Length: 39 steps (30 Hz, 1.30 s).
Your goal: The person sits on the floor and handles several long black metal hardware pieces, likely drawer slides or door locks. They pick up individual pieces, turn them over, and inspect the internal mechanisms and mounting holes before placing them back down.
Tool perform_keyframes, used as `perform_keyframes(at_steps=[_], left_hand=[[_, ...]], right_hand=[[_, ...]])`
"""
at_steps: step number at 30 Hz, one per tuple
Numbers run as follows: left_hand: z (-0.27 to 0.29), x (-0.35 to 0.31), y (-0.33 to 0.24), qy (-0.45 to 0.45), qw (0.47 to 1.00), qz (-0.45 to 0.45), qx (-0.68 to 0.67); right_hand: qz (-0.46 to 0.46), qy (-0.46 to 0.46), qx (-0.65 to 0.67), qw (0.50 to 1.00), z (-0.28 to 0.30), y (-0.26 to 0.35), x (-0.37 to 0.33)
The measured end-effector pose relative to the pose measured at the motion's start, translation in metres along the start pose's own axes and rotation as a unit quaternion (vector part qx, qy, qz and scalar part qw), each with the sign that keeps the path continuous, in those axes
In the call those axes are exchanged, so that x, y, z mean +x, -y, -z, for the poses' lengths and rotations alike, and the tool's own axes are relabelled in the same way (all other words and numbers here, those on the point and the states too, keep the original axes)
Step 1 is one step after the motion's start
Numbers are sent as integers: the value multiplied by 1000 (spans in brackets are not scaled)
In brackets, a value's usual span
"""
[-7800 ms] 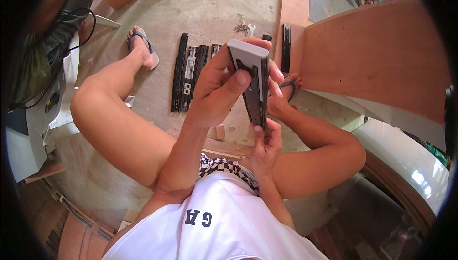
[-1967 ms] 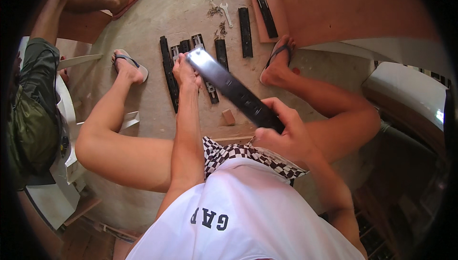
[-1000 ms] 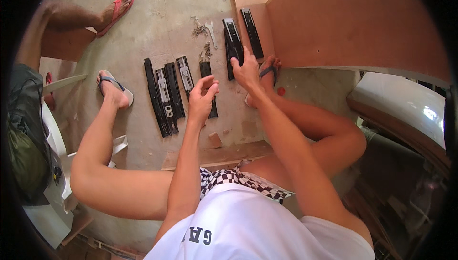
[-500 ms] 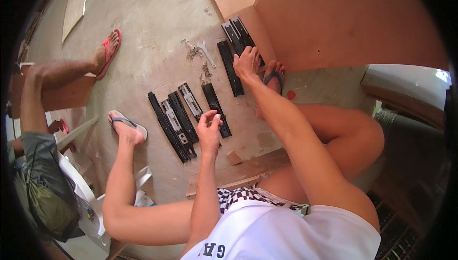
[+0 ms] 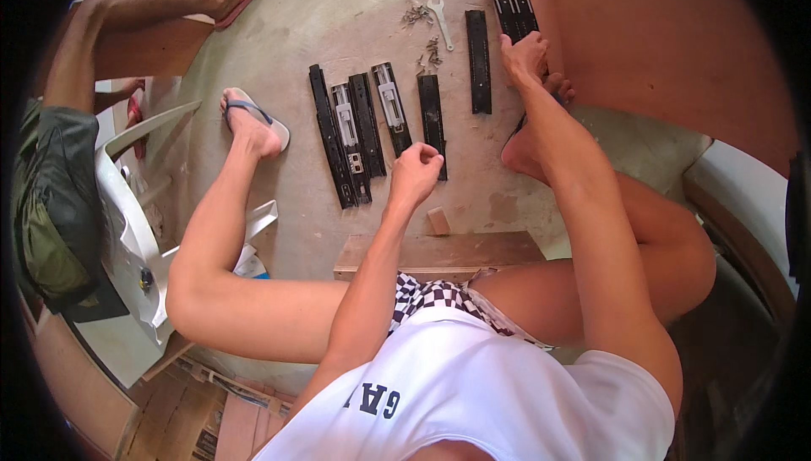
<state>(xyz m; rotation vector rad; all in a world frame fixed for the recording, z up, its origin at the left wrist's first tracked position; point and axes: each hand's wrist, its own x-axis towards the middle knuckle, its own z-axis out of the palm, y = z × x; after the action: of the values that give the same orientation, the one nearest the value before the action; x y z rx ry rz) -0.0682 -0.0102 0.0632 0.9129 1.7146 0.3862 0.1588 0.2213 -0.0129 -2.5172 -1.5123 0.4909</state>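
- Head view: paired drawer slides [image 5: 513, 6] lie on wooden board [image 5: 549, 15], near its left edge; long axis runs near-to-far, grey ends pointing away.
- Right hand [image 5: 525, 57]: at slides' near ends; cannot tell if gripping.
- Left hand [image 5: 412, 175]: fingers curled in, near single black slide [image 5: 432, 114].
- Wrench [image 5: 440, 21] on floor [image 5: 338, 30].
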Motion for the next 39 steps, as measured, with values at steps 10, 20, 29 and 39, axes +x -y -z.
perform_keyframes(at_steps=[10, 20, 29, 39], left_hand=[[38, 22, 55, -58, 974, 146, 166], [49, 25, 78, -236, 951, 143, 139], [6, 22, 106, -285, 934, 60, 209], [-11, 24, 143, -290, 933, -138, 160]], right_hand=[[16, -21, 127, 992, 0, 12, -61], [-32, 232, 57, 971, -32, -33, -293], [19, 324, 37, 945, -51, -56, -270], [103, 358, 56, 926, -64, -51, -284]])
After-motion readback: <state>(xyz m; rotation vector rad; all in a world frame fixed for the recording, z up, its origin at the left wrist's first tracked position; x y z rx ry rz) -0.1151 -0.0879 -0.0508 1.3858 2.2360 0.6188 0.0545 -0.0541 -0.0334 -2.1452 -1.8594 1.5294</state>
